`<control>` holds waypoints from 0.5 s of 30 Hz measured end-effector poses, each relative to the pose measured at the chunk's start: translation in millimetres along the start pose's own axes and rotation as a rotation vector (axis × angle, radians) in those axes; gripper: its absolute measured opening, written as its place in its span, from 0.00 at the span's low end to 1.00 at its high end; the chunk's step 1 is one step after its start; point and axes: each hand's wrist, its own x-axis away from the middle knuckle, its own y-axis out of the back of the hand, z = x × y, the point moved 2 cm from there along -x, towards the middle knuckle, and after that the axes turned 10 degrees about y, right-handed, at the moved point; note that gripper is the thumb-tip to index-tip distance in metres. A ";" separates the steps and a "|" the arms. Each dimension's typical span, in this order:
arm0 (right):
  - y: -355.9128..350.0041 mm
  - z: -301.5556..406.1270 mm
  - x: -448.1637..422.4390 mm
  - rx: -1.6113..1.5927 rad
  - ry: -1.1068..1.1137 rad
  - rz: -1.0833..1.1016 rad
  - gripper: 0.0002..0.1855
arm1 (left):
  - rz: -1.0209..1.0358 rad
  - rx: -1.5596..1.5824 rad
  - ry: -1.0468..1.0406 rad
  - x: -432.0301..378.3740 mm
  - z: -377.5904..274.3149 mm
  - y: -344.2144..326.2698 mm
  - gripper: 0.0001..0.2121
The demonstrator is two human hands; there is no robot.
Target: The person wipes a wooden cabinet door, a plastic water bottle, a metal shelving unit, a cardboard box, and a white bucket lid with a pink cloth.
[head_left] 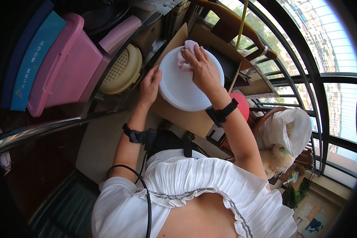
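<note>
A white round plastic lid or tub (pixel 186 90) faces up in front of me, above an open cardboard box (pixel 183 119). My left hand (pixel 150 84) grips its left rim, with the thumb along the edge. Spread over a crumpled pale pink cloth (pixel 183 62), my right hand (pixel 203 70) presses it against the white surface near the far rim. Whether the white piece has a deep body underneath is hidden.
To the left, a shelf holds a pink plastic bin (pixel 71 71) and a pink roll (pixel 120 33). Below it sits a beige lidded container (pixel 123 70). A wooden chair (pixel 241 17) stands beyond the box. On the right are a red round object (pixel 239 105) and a white plastic bag (pixel 285 128).
</note>
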 end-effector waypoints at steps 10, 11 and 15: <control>46.2 31.7 93.2 0.079 -0.171 0.125 0.31 | -0.156 0.025 -0.052 -3.7 15.3 -8.0 0.18; 48.8 43.1 94.3 0.012 -0.147 0.128 0.33 | -0.152 0.049 -0.052 -4.8 17.1 -8.6 0.18; 37.0 73.5 82.0 -0.120 -0.053 0.121 0.39 | -0.123 0.094 -0.075 -3.2 10.7 -11.6 0.18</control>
